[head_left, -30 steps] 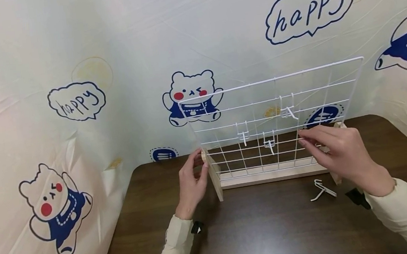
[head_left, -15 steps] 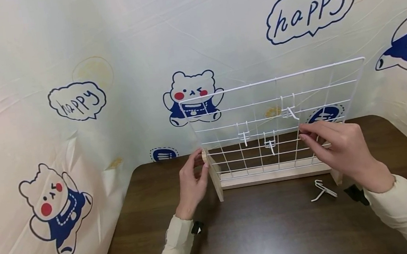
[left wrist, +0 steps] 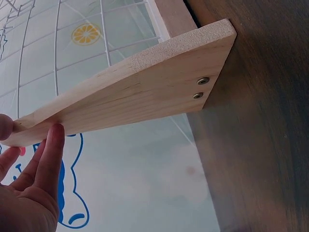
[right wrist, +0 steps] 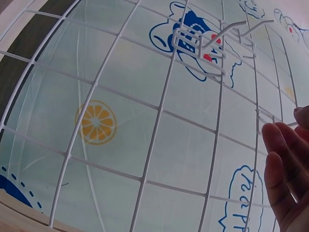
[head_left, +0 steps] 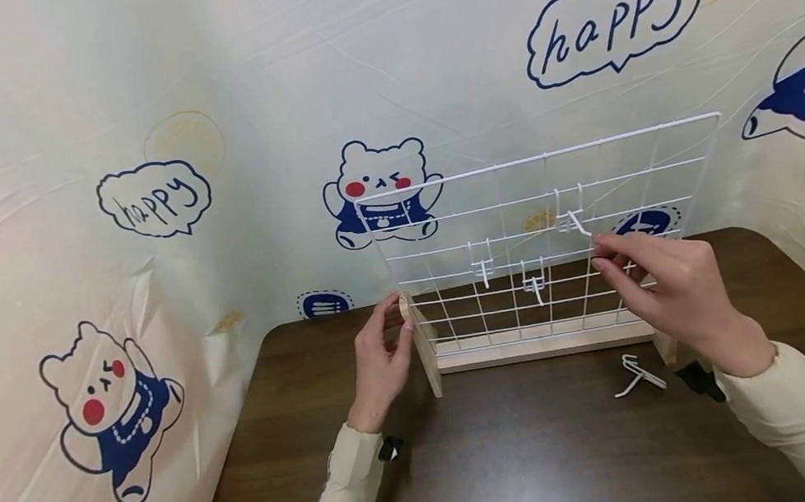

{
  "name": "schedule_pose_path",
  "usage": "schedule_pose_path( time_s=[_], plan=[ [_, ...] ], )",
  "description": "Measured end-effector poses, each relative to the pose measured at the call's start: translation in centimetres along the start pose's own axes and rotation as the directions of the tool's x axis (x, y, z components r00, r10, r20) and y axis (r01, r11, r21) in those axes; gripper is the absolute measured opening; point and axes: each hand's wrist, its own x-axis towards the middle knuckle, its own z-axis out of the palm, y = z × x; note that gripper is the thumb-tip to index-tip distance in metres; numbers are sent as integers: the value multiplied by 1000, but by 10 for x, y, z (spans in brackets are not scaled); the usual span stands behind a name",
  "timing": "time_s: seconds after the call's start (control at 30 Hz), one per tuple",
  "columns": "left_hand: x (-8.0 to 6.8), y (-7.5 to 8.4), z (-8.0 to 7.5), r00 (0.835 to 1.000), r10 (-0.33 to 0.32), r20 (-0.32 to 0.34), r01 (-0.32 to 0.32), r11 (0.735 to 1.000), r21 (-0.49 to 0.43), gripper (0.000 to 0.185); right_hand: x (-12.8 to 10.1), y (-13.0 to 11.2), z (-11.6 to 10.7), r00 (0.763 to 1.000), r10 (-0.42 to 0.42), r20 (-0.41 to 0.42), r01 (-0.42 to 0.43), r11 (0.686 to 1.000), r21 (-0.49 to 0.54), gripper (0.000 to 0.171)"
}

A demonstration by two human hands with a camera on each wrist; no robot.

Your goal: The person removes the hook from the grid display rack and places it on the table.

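Left hand (head_left: 379, 361) is up against the wooden side foot (head_left: 423, 352) of the wire grid rack (head_left: 543, 243), which stands upright on the dark table (head_left: 515, 453), fingers straight and resting on the wood. Right hand (head_left: 668, 295) reaches in from the right, loosely spread fingertips at the grid wires just below the top hook (head_left: 572, 219), gripping nothing. A loose hook (head_left: 636, 377) lies on the table near the wrist.

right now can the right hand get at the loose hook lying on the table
Probably yes. The right hand is up at the wire grid, and the loose hook lies on the table just below its wrist, in front of the stand, with nothing covering it.
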Motion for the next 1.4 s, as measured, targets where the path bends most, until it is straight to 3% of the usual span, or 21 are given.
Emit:
schedule_pose_path(
  time_s=[0.87, 1.4],
  plan=[
    [1, -1, 0, 1000, 15, -8, -15, 1000, 7, 42, 16, 1, 3, 999, -10, -42, 8, 1000, -30, 47],
    [1, -3, 0, 1000, 17, -8, -17, 1000, 4, 43, 24, 0, 9, 996, -22, -87, 24, 999, 26, 46]
  ],
)
